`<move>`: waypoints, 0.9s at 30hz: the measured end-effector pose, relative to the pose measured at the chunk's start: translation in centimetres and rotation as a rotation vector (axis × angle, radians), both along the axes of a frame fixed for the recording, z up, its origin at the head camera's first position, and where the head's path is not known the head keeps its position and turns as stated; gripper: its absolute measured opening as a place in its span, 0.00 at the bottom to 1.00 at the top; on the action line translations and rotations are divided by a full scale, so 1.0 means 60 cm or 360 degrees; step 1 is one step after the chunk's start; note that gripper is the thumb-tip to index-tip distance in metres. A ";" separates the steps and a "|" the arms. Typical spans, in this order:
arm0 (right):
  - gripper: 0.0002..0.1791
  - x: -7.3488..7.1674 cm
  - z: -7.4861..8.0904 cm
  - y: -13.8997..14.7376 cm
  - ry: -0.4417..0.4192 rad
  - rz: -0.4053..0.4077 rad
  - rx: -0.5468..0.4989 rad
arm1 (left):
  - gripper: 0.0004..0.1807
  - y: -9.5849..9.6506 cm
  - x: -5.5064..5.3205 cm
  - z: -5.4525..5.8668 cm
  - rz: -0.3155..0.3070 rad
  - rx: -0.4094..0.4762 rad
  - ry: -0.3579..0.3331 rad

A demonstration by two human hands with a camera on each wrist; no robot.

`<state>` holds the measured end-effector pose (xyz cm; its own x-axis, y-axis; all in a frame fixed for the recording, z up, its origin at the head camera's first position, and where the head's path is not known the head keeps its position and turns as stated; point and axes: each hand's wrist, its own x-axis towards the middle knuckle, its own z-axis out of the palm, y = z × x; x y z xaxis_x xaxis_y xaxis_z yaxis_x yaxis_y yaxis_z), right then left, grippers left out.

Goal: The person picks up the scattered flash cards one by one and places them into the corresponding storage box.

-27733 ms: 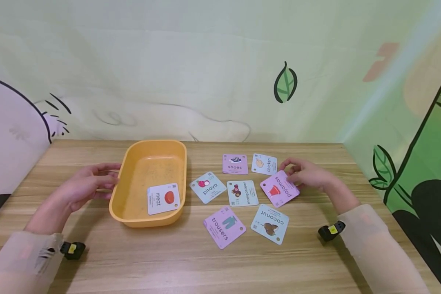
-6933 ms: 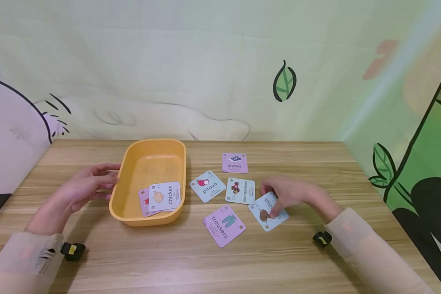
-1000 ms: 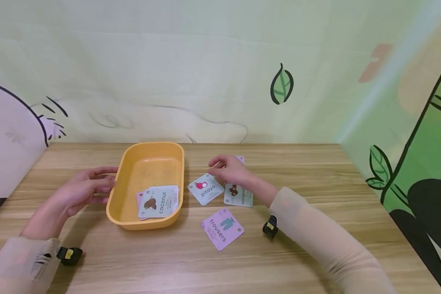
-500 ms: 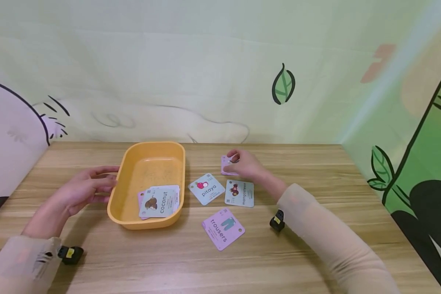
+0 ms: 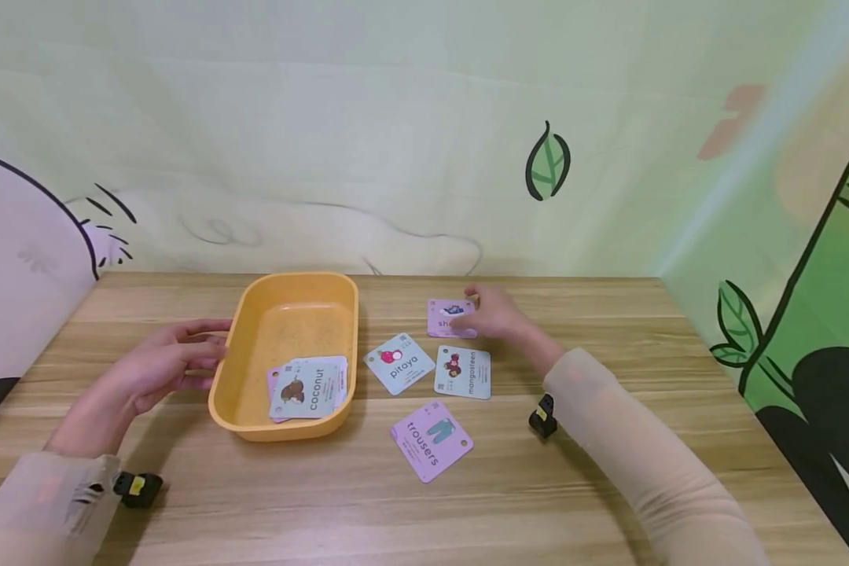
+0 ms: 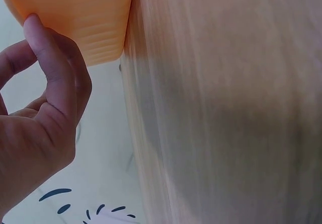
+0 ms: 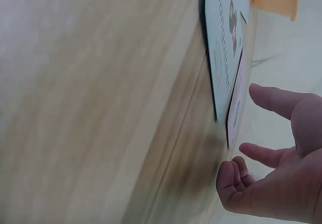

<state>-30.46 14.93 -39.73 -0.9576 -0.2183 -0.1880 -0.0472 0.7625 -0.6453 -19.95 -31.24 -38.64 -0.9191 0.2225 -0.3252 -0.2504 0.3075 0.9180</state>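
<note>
My left hand [image 5: 177, 363] touches the left wall of a yellow tray [image 5: 229, 369] with its fingertips; in the left wrist view the fingers are loosely bent against the tray's side [image 6: 90, 27]. At the back of the table, my right hand [image 5: 498, 314] hovers at the right edge of a purple shoes card [image 5: 439, 312], partly covering its word. The right wrist view has its thumb and forefinger spread apart beside that card [image 7: 236, 110], the other fingers curled. Inside the tray, a coconut card [image 5: 306, 389] tops an overlapping pile, with a purple edge sticking out.
On the wooden table [image 5: 311, 503] lie a pitaya card [image 5: 400, 364], a mangosteen card [image 5: 463, 373] just in front of the shoes card, and a purple trousers card [image 5: 431, 442] nearer me. A printed cloth backdrop [image 5: 325, 157] rises behind the table.
Earlier meat, then chicken topped the tray; now coconut does. The pajamas, chicken and coconut cards have left the table. Lately my right hand moved right, from above the pitaya card to the shoes card.
</note>
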 end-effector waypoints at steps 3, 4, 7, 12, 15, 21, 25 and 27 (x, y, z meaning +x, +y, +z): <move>0.44 -0.002 -0.002 0.003 0.0010 0.0008 0.0059 | 0.36 0.001 0.000 0.002 0.0004 0.0002 -0.0004; 0.44 -0.002 -0.002 0.003 0.0011 0.0010 0.0073 | 0.36 0.002 0.001 0.003 0.0005 0.0003 -0.0006; 0.45 -0.002 -0.003 0.004 0.0013 0.0011 0.0099 | 0.36 0.003 0.001 0.005 0.0010 0.0007 -0.0015; 0.43 -0.002 -0.004 0.006 0.0028 0.0022 0.0122 | 0.37 0.003 0.002 0.005 0.0013 -0.0001 -0.0023; 0.41 -0.003 -0.005 0.007 0.0030 0.0020 0.0126 | 0.37 0.003 0.002 0.005 0.0012 -0.0001 -0.0020; 0.39 -0.006 -0.008 0.007 0.0048 -0.0012 0.0090 | 0.36 0.003 0.002 0.004 0.0006 0.0034 -0.0001; 0.38 -0.008 -0.013 0.005 0.0066 -0.0041 0.0047 | 0.35 0.003 0.003 0.005 0.0002 0.0051 0.0009; 0.38 -0.008 -0.013 0.005 0.0076 -0.0051 0.0019 | 0.35 0.003 0.004 0.005 0.0001 0.0047 0.0010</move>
<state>-30.94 15.21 -40.54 -0.9720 -0.1853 -0.1446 -0.0528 0.7718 -0.6337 -19.71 -31.05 -38.35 -0.9214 0.2311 -0.3125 -0.2447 0.2799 0.9283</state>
